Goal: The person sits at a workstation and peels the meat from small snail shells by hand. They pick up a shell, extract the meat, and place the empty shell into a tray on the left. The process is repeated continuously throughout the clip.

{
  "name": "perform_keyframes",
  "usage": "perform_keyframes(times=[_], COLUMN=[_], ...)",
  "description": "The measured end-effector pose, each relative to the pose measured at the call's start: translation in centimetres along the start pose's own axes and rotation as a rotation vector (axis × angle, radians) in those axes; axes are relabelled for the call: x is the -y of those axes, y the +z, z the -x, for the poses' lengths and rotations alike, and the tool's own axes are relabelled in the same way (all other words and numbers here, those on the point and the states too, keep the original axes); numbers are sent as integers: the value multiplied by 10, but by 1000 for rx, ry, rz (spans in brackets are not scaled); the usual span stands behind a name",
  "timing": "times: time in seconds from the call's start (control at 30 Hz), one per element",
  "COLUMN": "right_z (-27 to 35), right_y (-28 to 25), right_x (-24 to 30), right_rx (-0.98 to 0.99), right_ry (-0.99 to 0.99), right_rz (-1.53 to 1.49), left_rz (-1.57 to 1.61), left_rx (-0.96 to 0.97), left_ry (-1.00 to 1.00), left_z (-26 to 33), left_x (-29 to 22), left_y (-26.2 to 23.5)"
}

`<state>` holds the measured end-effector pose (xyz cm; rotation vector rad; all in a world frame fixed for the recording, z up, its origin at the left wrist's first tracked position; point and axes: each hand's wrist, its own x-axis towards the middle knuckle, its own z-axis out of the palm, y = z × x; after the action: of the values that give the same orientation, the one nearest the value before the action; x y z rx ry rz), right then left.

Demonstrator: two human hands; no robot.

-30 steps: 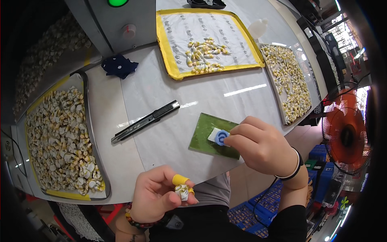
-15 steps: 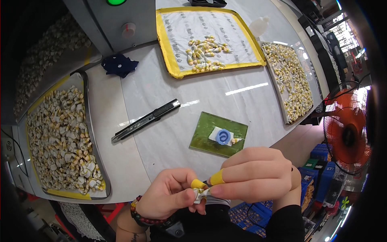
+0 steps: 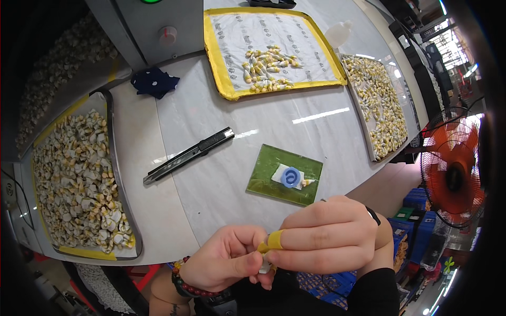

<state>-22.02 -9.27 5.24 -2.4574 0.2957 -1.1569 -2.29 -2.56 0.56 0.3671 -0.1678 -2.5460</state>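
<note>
Close to my body, my left hand (image 3: 224, 260) pinches a small white-and-yellow piece (image 3: 265, 266) between thumb and fingers. My right hand (image 3: 327, 237) is closed at the same piece, its thumb and taped fingertip pressed against it. Yellow tape wraps a fingertip on each hand. Most of the piece is hidden by the fingers, and whether the right hand holds anything else cannot be made out. Beyond my hands lies a green glass plate (image 3: 258, 179) bearing a blue round cap (image 3: 290, 177) on white material, with one small cone-shaped piece (image 3: 308, 182) beside it.
A box cutter (image 3: 190, 155) lies left of the plate. A tray (image 3: 124, 195) heaped with small pieces stands at left, a yellow-edged tray (image 3: 226, 79) with several pieces at the back, a full tray (image 3: 371, 150) at right. A dark blue cloth (image 3: 154, 82) rests by a grey machine (image 3: 153, 31).
My fingers have drawn closer together and cover more of the piece. My right hand has shifted slightly left and down. The things on the table stay put.
</note>
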Motion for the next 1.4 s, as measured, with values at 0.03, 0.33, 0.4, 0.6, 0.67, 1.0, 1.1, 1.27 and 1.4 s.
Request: perform_keyframes(times=[0.03,0.33,0.4,0.6,0.67,1.0,1.1,1.27,1.4], right_z=[2,10,11,87,108,119,118,117,88], right_y=[0,-17,-49,-164,-171,-168,-171,-177,-155], right_x=[0,13,22,-41,-60,-69,-71,-70,-54], right_rx=[-8,-20,-74,110,121,78,95,306,73], right_ry=[6,109,310,1056,1081,1180,1152,832,997], right_rz=[-3,38,247,846,817,761,704,904,808], left_rz=[-12,-524,-598,-649,-643,-410,-403,-426,-516], left_rx=[4,-390,-390,-305,-263,-293,-263,-184,-156], left_ry=[-2,382,528,485,486,519,566,554,581], left_z=[-1,3,4,20,19,24,21,21,27], left_x=[-1,1,3,-3,-3,10,4,-1,0], left_y=[0,24,21,15,13,-8,2,1,-4])
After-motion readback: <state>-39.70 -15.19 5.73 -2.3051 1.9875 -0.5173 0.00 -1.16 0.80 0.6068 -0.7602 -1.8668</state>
